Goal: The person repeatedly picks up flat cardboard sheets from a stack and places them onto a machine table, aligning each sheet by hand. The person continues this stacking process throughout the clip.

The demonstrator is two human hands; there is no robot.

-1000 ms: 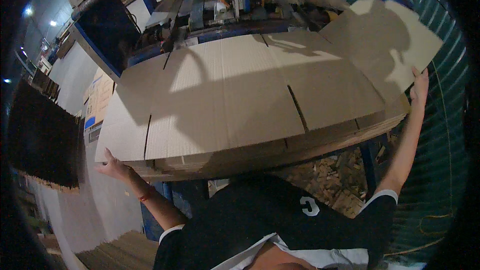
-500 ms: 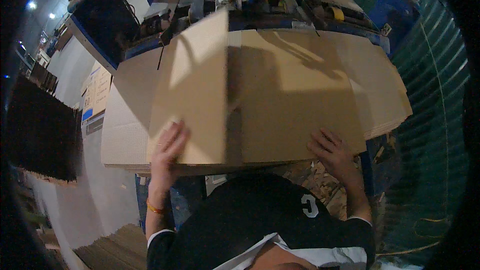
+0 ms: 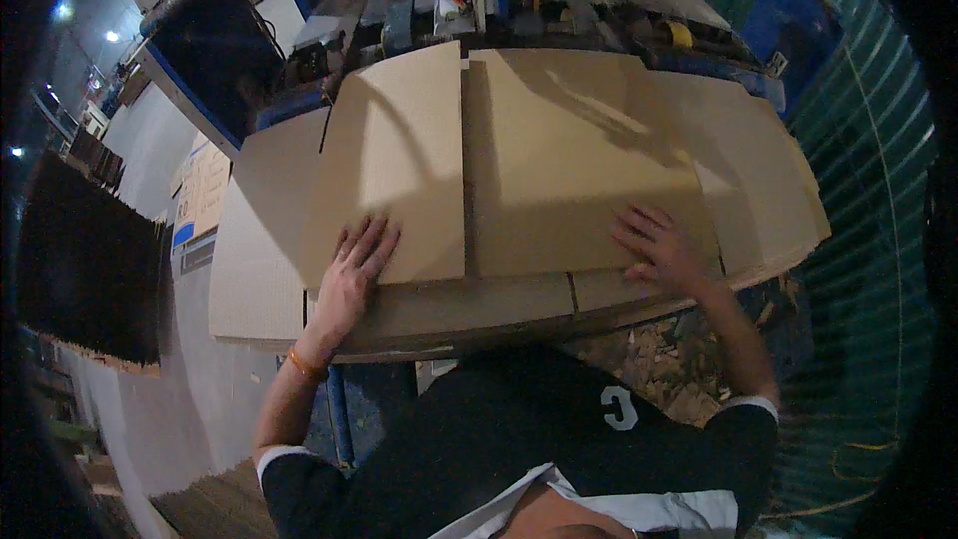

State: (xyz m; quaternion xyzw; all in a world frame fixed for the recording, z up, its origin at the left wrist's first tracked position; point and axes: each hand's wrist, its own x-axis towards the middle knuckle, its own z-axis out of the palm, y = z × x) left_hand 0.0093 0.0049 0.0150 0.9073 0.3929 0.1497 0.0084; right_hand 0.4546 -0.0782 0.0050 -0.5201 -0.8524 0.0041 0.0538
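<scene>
A brown corrugated cardboard sheet (image 3: pixel 584 210) lies on top of a stack of flat cardboard blanks (image 3: pixel 479 309). Its left panel (image 3: pixel 414 170) is folded over, with that panel's free edge running down the middle. My left hand (image 3: pixel 357 265) rests on this panel near the front edge, fingers spread. Toward the right front corner, my right hand (image 3: pixel 659 252) lies on the sheet with its fingers stretched out. Both hands are open and grasp nothing. The sheet's far edge reaches up to the rollers and belts of a machine (image 3: pixel 399 25).
Blue machine frame parts (image 3: pixel 215 60) stand at the far left and far right. A dark cardboard stack (image 3: pixel 90 260) is at left, near a printed carton (image 3: pixel 205 190). Cardboard scraps (image 3: pixel 684 359) litter the floor below the stack. A green corrugated wall (image 3: pixel 868 240) runs along the right.
The raised left panel has come down flatter. The top sheet has slid away from me toward the machine, baring the front strip of the stack. Both hands have moved forward with it.
</scene>
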